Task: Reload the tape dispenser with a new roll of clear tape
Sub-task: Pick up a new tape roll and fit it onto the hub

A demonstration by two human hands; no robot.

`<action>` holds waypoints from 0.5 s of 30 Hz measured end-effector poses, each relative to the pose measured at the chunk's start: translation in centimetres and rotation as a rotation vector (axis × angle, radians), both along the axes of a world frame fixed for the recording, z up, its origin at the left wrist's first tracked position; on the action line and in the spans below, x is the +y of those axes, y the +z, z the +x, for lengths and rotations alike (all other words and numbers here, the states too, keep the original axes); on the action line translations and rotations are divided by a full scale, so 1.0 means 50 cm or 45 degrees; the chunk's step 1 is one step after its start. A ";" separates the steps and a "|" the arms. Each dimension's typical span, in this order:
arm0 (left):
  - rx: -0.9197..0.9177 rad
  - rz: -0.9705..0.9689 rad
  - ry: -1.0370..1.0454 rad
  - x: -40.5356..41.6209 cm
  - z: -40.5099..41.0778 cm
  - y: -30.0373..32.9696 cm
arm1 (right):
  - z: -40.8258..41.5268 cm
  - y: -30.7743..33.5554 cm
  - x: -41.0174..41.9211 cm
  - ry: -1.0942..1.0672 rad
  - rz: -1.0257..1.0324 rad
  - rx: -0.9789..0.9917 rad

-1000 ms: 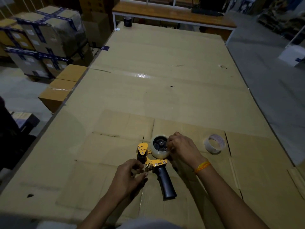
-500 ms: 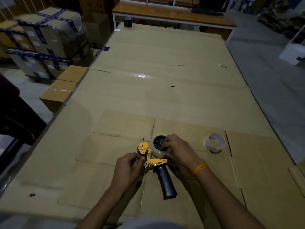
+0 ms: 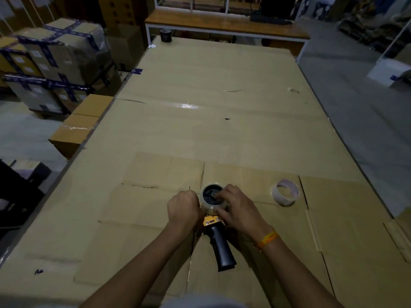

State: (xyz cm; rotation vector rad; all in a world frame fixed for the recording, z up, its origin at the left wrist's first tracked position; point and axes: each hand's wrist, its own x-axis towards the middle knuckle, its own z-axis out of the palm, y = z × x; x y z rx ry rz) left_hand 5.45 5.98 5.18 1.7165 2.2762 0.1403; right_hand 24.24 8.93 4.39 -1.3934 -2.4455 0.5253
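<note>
The tape dispenser [image 3: 219,241], orange with a black handle, lies flat on the cardboard-covered table [image 3: 222,130], handle pointing toward me. A roll of clear tape [image 3: 210,202] sits on its black hub. My right hand [image 3: 239,210] rests on the roll, fingers on the hub and thumb on the roll's near edge. My left hand [image 3: 183,207] is closed over the dispenser's front end, hiding the orange head; what it pinches is hidden. A nearly empty tape core [image 3: 285,192] lies on the table to the right.
A dark tape roll [image 3: 166,34] stands at the table's far left corner. Stacked taped cartons [image 3: 55,63] and a brown box [image 3: 77,127] sit on the floor to the left. A wooden bench [image 3: 222,25] stands beyond the table.
My left hand has moved up and right over the dispenser's orange head, now hidden. My right hand shifted onto the top of the roll. The dispenser turned slightly.
</note>
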 end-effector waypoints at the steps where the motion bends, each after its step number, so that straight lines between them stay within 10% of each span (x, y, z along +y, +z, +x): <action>1: 0.034 0.007 -0.016 0.002 0.002 -0.003 | 0.002 -0.002 -0.012 -0.034 -0.028 0.053; 15: 0.179 0.073 -0.251 0.008 -0.021 -0.036 | -0.048 -0.045 -0.155 -0.458 -0.731 0.132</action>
